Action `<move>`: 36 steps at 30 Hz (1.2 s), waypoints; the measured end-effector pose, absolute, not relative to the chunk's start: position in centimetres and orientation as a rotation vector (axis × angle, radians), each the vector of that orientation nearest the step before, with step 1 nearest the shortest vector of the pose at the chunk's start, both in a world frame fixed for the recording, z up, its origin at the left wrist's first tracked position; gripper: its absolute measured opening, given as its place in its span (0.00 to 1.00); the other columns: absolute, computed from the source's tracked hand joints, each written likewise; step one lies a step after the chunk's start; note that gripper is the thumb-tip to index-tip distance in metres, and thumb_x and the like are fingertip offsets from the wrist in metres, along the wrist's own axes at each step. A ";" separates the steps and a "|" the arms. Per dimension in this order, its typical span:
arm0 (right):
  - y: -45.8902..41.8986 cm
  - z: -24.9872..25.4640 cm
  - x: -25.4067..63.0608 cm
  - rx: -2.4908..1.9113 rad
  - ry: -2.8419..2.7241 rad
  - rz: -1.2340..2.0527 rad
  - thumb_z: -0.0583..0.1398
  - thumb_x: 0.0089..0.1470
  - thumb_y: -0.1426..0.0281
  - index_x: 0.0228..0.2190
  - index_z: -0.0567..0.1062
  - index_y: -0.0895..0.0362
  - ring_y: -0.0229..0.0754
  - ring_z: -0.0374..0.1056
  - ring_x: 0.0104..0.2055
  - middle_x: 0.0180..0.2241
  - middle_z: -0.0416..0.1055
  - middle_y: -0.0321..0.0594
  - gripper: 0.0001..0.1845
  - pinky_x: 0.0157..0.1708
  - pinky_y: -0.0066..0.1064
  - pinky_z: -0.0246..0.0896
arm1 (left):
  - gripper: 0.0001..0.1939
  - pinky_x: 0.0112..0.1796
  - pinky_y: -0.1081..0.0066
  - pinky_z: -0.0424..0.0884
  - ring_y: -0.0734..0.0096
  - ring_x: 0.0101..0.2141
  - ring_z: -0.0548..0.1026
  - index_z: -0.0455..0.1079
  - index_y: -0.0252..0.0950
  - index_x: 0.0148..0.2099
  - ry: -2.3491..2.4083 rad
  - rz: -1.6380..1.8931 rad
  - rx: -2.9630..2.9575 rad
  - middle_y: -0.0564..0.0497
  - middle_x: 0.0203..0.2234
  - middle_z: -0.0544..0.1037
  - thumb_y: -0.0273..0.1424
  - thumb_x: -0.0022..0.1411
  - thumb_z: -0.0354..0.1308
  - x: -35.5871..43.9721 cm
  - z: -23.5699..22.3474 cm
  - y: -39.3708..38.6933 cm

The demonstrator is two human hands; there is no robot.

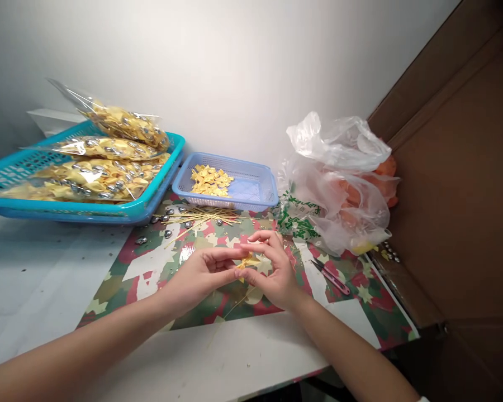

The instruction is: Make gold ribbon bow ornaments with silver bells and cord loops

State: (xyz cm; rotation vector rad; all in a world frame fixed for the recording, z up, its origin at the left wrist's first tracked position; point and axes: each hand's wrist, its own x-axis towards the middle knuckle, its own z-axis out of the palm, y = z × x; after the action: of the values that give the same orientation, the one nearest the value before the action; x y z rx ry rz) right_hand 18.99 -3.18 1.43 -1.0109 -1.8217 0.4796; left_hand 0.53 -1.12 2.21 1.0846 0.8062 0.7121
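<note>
My left hand (pixel 209 271) and my right hand (pixel 272 265) meet over the patterned table cover. Between their fingertips is a small yellow folded piece (pixel 243 261), partly hidden by the fingers. The left thumb and fingers pinch it from one side, while the right thumb and index finger close on it from the other. A thin golden strand (pixel 235 306) trails below it toward the table's front. Behind the hands lie a bundle of thin golden sticks or wires (pixel 209 215) and several shiny silver beads (pixel 167 234).
A blue basket (pixel 255 204) holds small yellow pieces (pixel 212 180). At left, a turquoise basket (pixel 109 211) carries clear bags (pixel 121 125) of yellow and silver items. Pink-handled thread snips (pixel 337 282) lie to the right, near plastic bags (pixel 339 151) against a brown panel (pixel 461 184).
</note>
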 end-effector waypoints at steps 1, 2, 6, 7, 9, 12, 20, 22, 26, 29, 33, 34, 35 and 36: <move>-3.2 1.4 19.1 -1.027 -1.834 0.456 0.66 0.54 0.70 0.40 0.79 0.50 0.45 0.66 0.49 0.44 0.70 0.41 0.10 0.50 0.42 0.61 | 0.18 0.37 0.68 0.78 0.58 0.40 0.81 0.81 0.38 0.46 0.794 0.712 1.093 0.45 0.40 0.85 0.36 0.52 0.71 0.5 2.4 -1.2; -3.3 1.4 19.1 -1.045 -1.842 0.430 0.65 0.54 0.72 0.37 0.80 0.51 0.45 0.66 0.48 0.44 0.70 0.40 0.07 0.50 0.42 0.61 | 0.16 0.38 0.68 0.78 0.58 0.40 0.81 0.81 0.38 0.45 0.781 0.709 1.103 0.45 0.40 0.85 0.35 0.53 0.71 0.5 2.6 -1.2; -3.6 1.7 18.7 -1.067 -1.855 0.372 0.64 0.55 0.77 0.29 0.79 0.51 0.44 0.66 0.48 0.42 0.71 0.39 0.08 0.51 0.43 0.60 | 0.16 0.38 0.68 0.76 0.59 0.40 0.80 0.82 0.39 0.45 0.777 0.712 1.135 0.45 0.40 0.84 0.34 0.52 0.70 0.4 2.9 -1.1; -3.5 2.0 18.6 -1.046 -1.843 0.388 0.63 0.56 0.76 0.28 0.79 0.52 0.44 0.66 0.48 0.41 0.72 0.39 0.08 0.51 0.43 0.60 | 0.17 0.37 0.68 0.75 0.60 0.39 0.80 0.82 0.38 0.45 0.800 0.696 1.156 0.46 0.39 0.84 0.33 0.51 0.70 0.3 3.0 -1.0; -3.0 3.4 18.9 -0.968 -1.739 0.449 0.62 0.59 0.73 0.29 0.77 0.52 0.44 0.67 0.46 0.38 0.72 0.39 0.07 0.50 0.42 0.62 | 0.20 0.33 0.70 0.73 0.63 0.34 0.79 0.81 0.37 0.47 0.878 0.641 1.218 0.48 0.33 0.84 0.32 0.49 0.69 0.1 3.1 -0.7; -1.7 7.6 20.6 -0.820 -1.421 0.459 0.61 0.60 0.64 0.28 0.75 0.51 0.42 0.69 0.41 0.35 0.71 0.38 0.09 0.43 0.39 0.67 | 0.23 0.27 0.73 0.69 0.68 0.26 0.75 0.80 0.36 0.50 1.001 0.545 1.346 0.52 0.22 0.79 0.32 0.49 0.67 -0.8 3.4 -0.4; -3.7 18.7 26.7 -0.685 -1.009 0.449 0.47 0.69 0.70 0.25 0.81 0.39 0.30 0.59 0.65 0.40 0.76 0.17 0.30 0.40 0.18 0.62 | 0.19 0.25 0.72 0.68 0.63 0.26 0.77 0.83 0.41 0.46 1.280 0.492 1.663 0.50 0.29 0.84 0.32 0.50 0.61 -3.4 2.6 -0.3; -4.7 19.1 27.3 -0.760 -1.014 0.404 0.43 0.70 0.70 0.24 0.80 0.38 0.31 0.45 0.71 0.44 0.75 0.10 0.33 0.41 0.18 0.63 | 0.18 0.28 0.72 0.71 0.59 0.31 0.80 0.83 0.43 0.44 1.273 0.522 1.670 0.50 0.34 0.85 0.31 0.50 0.61 -3.8 2.1 -0.1; -4.7 17.8 27.5 -0.750 -1.075 0.400 0.58 0.64 0.67 0.25 0.79 0.37 0.34 0.62 0.62 0.42 0.75 0.15 0.18 0.39 0.20 0.69 | 0.19 0.27 0.72 0.70 0.61 0.31 0.79 0.82 0.40 0.47 1.244 0.469 1.666 0.49 0.33 0.85 0.32 0.52 0.62 -4.2 1.9 0.3; -3.4 15.8 26.8 -0.699 -1.152 0.493 0.68 0.54 0.66 0.26 0.81 0.42 0.32 0.73 0.33 0.29 0.74 0.26 0.06 0.31 0.22 0.70 | 0.21 0.26 0.73 0.70 0.64 0.28 0.77 0.81 0.37 0.48 1.230 0.470 1.601 0.49 0.30 0.85 0.34 0.51 0.64 -4.1 2.0 0.5; -1.9 12.3 25.5 -0.811 -1.226 0.727 0.73 0.45 0.64 0.26 0.81 0.49 0.32 0.71 0.25 0.25 0.76 0.30 0.07 0.27 0.25 0.71 | 0.21 0.26 0.73 0.71 0.65 0.28 0.77 0.81 0.37 0.47 1.186 0.521 1.502 0.50 0.29 0.84 0.35 0.49 0.67 -3.9 2.0 0.5; -1.8 11.5 25.2 -0.861 -1.259 0.787 0.72 0.46 0.63 0.27 0.81 0.50 0.33 0.72 0.25 0.25 0.76 0.31 0.07 0.28 0.27 0.73 | 0.21 0.26 0.73 0.71 0.65 0.28 0.77 0.81 0.37 0.47 1.183 0.522 1.494 0.50 0.30 0.84 0.35 0.49 0.68 -3.8 2.0 0.5; -1.7 10.9 24.9 -0.902 -1.291 0.838 0.71 0.48 0.63 0.28 0.81 0.50 0.34 0.73 0.26 0.26 0.77 0.32 0.07 0.29 0.28 0.74 | 0.21 0.27 0.73 0.72 0.64 0.30 0.78 0.81 0.37 0.47 1.181 0.521 1.490 0.49 0.31 0.85 0.36 0.49 0.68 -3.8 2.0 0.4; -1.7 10.4 24.7 -0.930 -1.313 0.873 0.71 0.49 0.63 0.29 0.81 0.51 0.35 0.74 0.27 0.27 0.78 0.32 0.06 0.30 0.29 0.75 | 0.22 0.29 0.72 0.73 0.63 0.32 0.79 0.80 0.37 0.48 1.175 0.517 1.488 0.48 0.34 0.85 0.37 0.49 0.68 -3.8 2.0 0.4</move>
State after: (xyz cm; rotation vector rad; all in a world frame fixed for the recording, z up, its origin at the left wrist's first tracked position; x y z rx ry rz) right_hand 24.65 -1.71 10.39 -0.9304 -1.3133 0.8735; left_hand -3.76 0.42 2.02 1.4879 1.1755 0.5173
